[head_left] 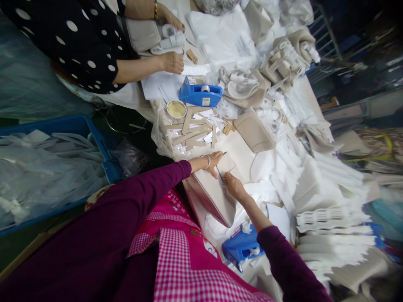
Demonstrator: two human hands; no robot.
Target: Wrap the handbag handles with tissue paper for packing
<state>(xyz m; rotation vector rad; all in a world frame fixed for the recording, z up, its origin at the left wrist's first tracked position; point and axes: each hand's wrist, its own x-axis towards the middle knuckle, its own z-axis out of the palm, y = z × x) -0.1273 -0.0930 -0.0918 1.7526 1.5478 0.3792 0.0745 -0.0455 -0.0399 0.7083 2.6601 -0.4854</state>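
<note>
A beige handbag [214, 195] lies tilted on the near edge of the table, with a pale flap or strip [227, 163] at its upper end. My left hand [213, 162], wearing a bracelet, rests on the bag's upper edge with thumb and fingers apart. Close beside it, my right hand [233, 186] has its fingers closed on the bag near a thin dark line along the flap. What exactly lies between those fingertips is too small to make out. A flat beige piece [254, 131] with rounded corners is just beyond my hands.
Beige strips [195, 133], a round tin [176, 109] and a blue tape dispenser [201, 94] lie ahead. Another blue dispenser [242, 247] sits by my right forearm. White foam [333, 226] is piled right. A co-worker's hand [173, 63] works opposite; a blue crate [107, 157] stands left.
</note>
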